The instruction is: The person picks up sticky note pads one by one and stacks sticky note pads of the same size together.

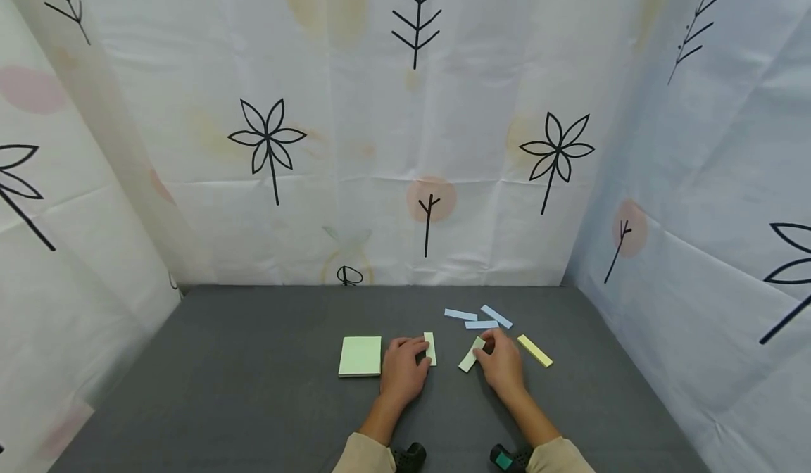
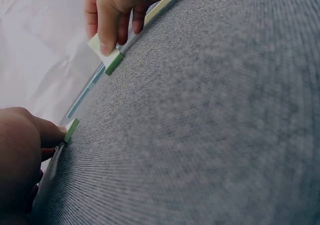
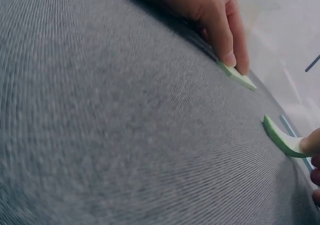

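My left hand [image 1: 403,369] pinches a narrow light green sticky-note pad [image 1: 430,350] between thumb and fingers, low on the table. To the right, my right hand [image 1: 502,364] grips a second narrow light green sticky-note pad [image 1: 471,355], which slants in the head view. The right wrist view shows this second pad [image 3: 281,139] bent into a curve, one end under the thumb. Just left of my left hand lies a square light green sticky-note pad [image 1: 360,357]. A narrow yellow pad [image 1: 535,351] lies slanted to the right of my right hand.
Several narrow light blue strips [image 1: 460,314] lie loosely grouped beyond my right hand. The grey table [image 1: 253,388] meets a patterned white cloth [image 1: 380,234] at its back, and cloth also hangs at both sides. Dark straps [image 1: 412,457] sit at my wrists.
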`<state>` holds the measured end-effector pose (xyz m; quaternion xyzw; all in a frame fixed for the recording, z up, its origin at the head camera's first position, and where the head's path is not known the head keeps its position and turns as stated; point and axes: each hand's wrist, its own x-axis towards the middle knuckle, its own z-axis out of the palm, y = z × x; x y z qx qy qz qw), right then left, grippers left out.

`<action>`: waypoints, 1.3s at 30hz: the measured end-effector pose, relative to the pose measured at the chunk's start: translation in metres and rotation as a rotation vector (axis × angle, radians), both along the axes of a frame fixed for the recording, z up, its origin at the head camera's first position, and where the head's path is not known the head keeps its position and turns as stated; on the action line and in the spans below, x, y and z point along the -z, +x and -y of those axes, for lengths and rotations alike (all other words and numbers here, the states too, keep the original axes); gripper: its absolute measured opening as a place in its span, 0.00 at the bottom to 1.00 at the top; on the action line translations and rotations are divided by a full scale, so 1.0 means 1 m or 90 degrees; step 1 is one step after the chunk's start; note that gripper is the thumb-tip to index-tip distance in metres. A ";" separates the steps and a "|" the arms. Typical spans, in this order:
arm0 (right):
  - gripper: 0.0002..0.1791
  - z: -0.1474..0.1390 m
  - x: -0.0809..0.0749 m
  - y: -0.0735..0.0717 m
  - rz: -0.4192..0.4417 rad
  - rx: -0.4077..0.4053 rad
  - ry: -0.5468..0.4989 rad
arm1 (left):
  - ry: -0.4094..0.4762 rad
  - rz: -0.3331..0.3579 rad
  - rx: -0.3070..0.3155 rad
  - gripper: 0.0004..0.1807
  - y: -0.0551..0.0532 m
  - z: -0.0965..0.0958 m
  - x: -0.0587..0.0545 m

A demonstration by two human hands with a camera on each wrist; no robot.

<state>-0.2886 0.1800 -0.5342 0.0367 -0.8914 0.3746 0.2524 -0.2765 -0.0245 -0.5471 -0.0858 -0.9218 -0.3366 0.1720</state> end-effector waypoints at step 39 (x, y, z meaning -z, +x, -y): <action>0.06 0.057 -0.016 -0.042 0.222 -0.146 -0.241 | 0.050 -0.011 -0.010 0.14 0.000 -0.002 0.000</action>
